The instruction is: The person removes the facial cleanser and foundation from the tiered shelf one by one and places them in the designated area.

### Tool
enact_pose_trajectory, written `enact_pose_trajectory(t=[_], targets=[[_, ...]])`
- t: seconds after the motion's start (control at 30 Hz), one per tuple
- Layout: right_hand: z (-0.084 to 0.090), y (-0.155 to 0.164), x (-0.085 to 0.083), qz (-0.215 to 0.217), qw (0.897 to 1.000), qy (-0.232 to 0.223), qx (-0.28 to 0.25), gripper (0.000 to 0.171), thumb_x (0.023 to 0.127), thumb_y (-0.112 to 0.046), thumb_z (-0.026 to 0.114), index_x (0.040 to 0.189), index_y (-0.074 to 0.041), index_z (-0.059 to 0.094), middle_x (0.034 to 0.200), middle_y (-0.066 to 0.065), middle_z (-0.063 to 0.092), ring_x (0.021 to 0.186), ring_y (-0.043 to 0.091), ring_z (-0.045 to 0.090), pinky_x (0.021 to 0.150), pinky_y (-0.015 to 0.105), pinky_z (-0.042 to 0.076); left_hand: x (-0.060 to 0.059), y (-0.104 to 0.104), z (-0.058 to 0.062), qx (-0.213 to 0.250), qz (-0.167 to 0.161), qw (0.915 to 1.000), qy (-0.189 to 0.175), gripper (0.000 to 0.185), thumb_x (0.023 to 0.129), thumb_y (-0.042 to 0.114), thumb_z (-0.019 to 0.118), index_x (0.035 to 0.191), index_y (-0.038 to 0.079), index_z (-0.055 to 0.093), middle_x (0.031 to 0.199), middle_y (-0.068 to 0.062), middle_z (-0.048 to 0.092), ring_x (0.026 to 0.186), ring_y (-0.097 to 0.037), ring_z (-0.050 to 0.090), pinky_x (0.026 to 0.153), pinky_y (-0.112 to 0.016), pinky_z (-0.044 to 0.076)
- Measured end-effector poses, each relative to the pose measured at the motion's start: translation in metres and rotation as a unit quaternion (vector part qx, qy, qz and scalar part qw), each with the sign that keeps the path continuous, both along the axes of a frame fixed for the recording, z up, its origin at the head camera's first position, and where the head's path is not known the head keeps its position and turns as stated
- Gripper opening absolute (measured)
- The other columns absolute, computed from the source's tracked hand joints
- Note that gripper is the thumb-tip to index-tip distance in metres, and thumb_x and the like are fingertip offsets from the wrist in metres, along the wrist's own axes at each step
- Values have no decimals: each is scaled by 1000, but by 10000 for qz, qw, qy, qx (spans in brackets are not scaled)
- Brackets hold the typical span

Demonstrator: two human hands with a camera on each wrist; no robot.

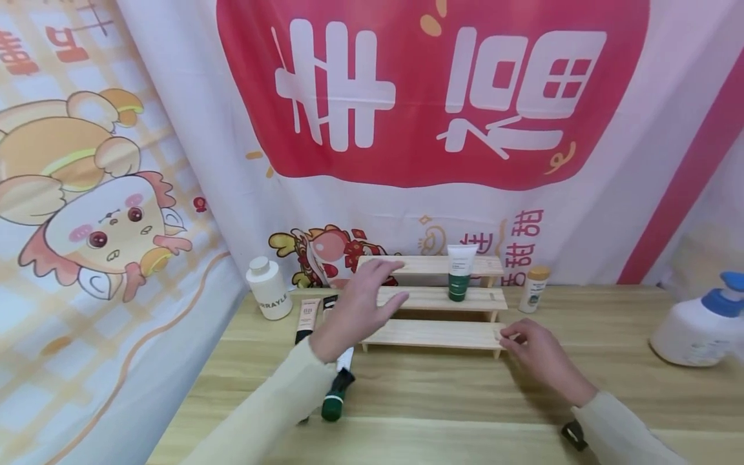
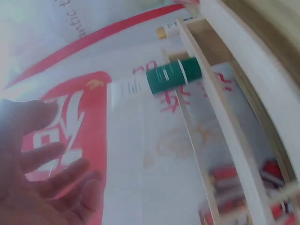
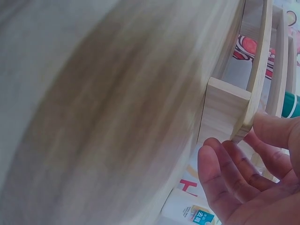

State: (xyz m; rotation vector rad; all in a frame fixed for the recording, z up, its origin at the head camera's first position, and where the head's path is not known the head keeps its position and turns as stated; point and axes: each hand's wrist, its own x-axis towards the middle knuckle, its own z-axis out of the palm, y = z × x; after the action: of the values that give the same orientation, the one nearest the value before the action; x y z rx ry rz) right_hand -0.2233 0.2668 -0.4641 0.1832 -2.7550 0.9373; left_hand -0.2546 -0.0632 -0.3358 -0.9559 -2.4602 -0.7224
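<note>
A three-tier wooden rack (image 1: 430, 334) stands on the table near the back curtain. My right hand (image 1: 537, 355) pinches the right end of its lowest shelf; in the right wrist view the thumb lies on top of the shelf end (image 3: 248, 110), with fingers below. My left hand (image 1: 360, 307) is held over the rack's left side, fingers apart and loosely bent, nothing in it. On the middle tier a white squeeze tube with a green cap (image 1: 459, 278) stands upright, cap down. The left wrist view shows this tube (image 2: 171, 77) beyond my left fingertips.
A white bottle (image 1: 269, 290) stands at back left, beside a pink tube (image 1: 307, 315). A green-capped tube (image 1: 333, 403) lies near my left forearm, which partly hides other tubes. To the right stand a yellow-capped bottle (image 1: 533, 290) and a blue-topped pump bottle (image 1: 694, 332).
</note>
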Motion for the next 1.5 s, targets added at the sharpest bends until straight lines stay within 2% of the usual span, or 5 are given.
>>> enact_pose_trajectory(t=[0.5,0.7,0.9,1.1,1.5], targets=[[-2,2,0,23,9999,96,-117,10,84,-6,70,93,-4,67,89,4,61,79,20,60,68,36,53,-47,102,1,-993,95,9950,-28,67,88,35,67,146,22,36,145,-4,36,120,-21,39,100,-34,37],[1,2,-1,6,9999,103,-63,10,84,-6,70,94,-3,67,89,4,61,79,20,60,68,36,52,-49,110,-6,-610,99,9980,95,58,88,28,67,141,21,45,134,-5,44,121,-20,41,107,-36,30],[0,1,-1,-48,9999,-47,-125,11,85,-7,70,94,-3,66,89,4,61,79,20,60,67,35,52,-55,114,-23,161,22,9988,458,46,89,22,68,132,18,52,111,-1,53,93,-12,49,76,-23,46],[-1,1,-1,-67,9998,-103,-143,11,85,-8,70,95,-4,66,89,4,62,80,19,59,66,34,52,-60,116,-36,643,-276,9949,728,41,89,14,67,128,16,53,115,-2,56,100,-14,56,86,-23,46],[-1,0,2,-25,9999,142,-53,11,84,-7,70,94,-3,66,88,4,63,78,20,60,66,36,52,-45,76,-31,1226,-731,9861,851,36,88,7,66,124,8,56,118,-5,58,102,-14,57,79,-15,47]])
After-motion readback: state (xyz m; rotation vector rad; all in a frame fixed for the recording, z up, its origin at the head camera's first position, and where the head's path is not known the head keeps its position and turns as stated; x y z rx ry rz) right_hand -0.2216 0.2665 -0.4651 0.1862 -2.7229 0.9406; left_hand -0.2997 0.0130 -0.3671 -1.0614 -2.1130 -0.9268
